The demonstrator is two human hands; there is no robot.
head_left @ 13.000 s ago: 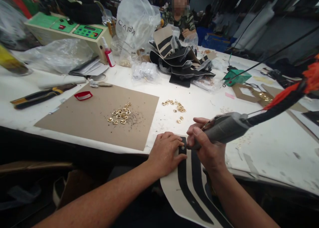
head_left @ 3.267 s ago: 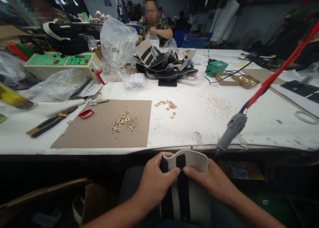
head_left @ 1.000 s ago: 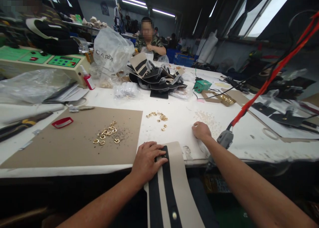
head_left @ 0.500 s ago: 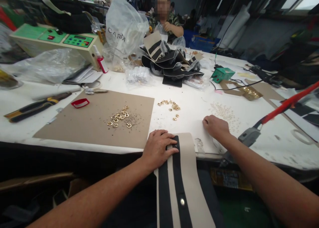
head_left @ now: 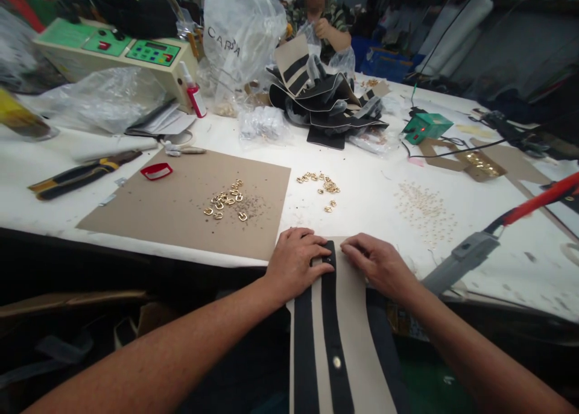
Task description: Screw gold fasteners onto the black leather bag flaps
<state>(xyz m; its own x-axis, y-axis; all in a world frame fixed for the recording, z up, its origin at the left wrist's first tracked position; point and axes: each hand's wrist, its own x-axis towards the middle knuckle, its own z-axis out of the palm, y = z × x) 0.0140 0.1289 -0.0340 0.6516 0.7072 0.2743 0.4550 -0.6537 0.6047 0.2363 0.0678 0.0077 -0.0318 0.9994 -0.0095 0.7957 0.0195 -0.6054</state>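
A long beige panel (head_left: 355, 317) with black bands hangs over the table's front edge toward me. Along it runs a black strap (head_left: 332, 308), with a shiny oval metal piece (head_left: 337, 362) lower down and small holes near its top end. My left hand (head_left: 296, 263) lies flat over the panel's upper left, fingers spread and tips on the strap end, pressing it down. Just right of the strap end, my right hand (head_left: 377, 263) is closed in a pinch above the panel. Whatever sits between its fingertips is too small to make out.
Gold U-shaped fittings (head_left: 221, 203) lie on a brown board (head_left: 181, 221); more gold fittings (head_left: 332, 187) lie beside it. Tiny pale pieces (head_left: 423, 212) are scattered right. A grey tool with a red cord (head_left: 470, 257) stands by my right arm. Opposite, a person (head_left: 332, 31) works behind stacked panels (head_left: 321, 103).
My right hand has come left from near the scattered tiny pieces to the panel beside the strap end. My left hand keeps its place on the panel. The view has shifted slightly.
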